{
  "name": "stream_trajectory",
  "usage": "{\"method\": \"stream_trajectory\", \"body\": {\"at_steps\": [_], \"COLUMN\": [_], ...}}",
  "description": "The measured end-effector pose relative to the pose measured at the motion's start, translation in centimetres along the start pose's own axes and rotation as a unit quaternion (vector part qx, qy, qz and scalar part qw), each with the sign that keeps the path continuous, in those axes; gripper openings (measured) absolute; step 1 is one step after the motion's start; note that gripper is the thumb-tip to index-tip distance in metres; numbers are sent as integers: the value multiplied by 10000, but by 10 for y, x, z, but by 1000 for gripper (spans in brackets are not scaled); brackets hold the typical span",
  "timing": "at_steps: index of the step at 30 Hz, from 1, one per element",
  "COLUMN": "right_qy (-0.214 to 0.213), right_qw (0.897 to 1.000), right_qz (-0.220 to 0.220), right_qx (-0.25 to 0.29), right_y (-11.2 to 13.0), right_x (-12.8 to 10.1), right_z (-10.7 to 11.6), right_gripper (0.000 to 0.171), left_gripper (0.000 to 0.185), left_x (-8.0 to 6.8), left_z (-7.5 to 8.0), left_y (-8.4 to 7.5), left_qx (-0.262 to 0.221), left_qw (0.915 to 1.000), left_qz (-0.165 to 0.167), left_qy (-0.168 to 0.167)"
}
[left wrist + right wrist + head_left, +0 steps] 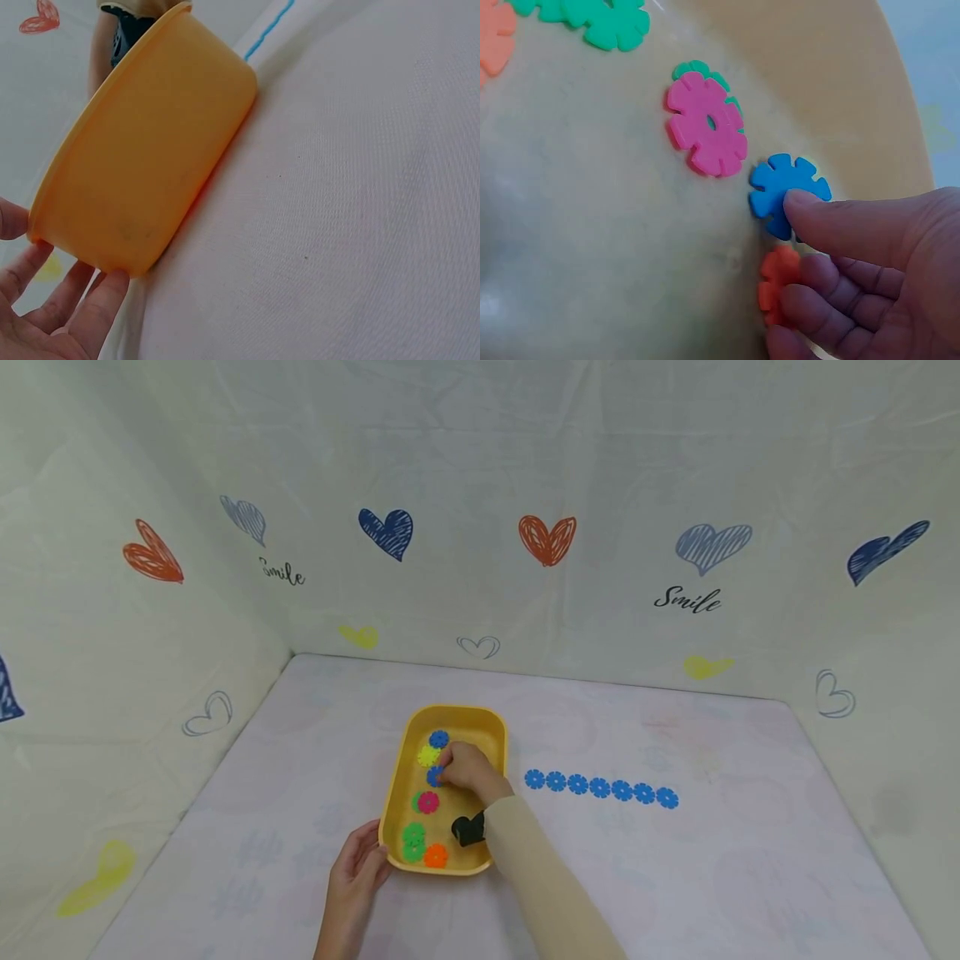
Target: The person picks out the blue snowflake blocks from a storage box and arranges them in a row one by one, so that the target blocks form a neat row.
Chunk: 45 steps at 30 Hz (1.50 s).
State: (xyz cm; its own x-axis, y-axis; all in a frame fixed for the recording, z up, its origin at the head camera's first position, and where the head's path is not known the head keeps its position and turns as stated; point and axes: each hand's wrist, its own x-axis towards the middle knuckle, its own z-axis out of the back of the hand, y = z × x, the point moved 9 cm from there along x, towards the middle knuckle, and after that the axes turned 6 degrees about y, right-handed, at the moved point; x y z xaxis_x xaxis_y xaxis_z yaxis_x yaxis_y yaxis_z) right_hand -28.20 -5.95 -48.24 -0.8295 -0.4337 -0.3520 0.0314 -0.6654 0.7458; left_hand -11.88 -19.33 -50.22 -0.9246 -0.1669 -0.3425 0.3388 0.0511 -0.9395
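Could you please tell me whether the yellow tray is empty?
The yellow tray is not empty: a pink disc and an orange disc lie inside, where the right hand pinches a blue disc.

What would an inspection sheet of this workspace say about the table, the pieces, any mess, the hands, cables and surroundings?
Surface: pale table, faintly patterned.
Job's things: tray holding pieces in blue, yellow, pink, green and orange; row of seven blue ones on the table, right of the tray.
Clutter: nothing seen; a dark object at the right wrist is hard to identify.
Hands: left hand holds the tray's near left corner; right hand pinches a blue piece inside it.
Cables: nothing seen.
Surroundings: pale walls with hearts and "Smile" lettering.
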Motion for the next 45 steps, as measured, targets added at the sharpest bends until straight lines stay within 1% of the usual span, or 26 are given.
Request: {"method": "stream_trajectory", "body": {"at_steps": [5,9,12,18,24,29,35,39,45], "right_qy": [55,68,46,-27,-332,-617,-1017,-1180,-1506], "right_qw": [10000,9999,9996,9977,9965,9943,9893,9871,9820], "right_qz": [17,38,134,409,589,590,614,499,273], "right_qx": [12,108,253,535,496,634,845,958,1109], "right_y": [1,3,6,15,16,7,-7,-22,-51], "right_x": [-5,-13,-20,-42,-66,-82,-100,-111,-125], "right_z": [4,9,14,28,45,57,73,81,95], "right_gripper": [12,13,13,14,17,17,14,13,16], "left_gripper": [40,40,40,40,41,41,41,42,42], "left_x": [0,0,0,0,-1,-1,0,0,0], "left_z": [0,1,1,2,1,2,1,1,0], "left_y": [-1,-1,0,0,1,0,0,0,0], "left_qx": [-56,-22,-12,-44,-5,35,16,5,29], "left_qw": [9999,10000,10000,10000,10000,10000,10000,10000,10000], "left_qz": [-95,-84,-68,-48,-26,-32,-7,32,68], "left_qy": [34,4,-5,-4,34,52,40,46,36]}}
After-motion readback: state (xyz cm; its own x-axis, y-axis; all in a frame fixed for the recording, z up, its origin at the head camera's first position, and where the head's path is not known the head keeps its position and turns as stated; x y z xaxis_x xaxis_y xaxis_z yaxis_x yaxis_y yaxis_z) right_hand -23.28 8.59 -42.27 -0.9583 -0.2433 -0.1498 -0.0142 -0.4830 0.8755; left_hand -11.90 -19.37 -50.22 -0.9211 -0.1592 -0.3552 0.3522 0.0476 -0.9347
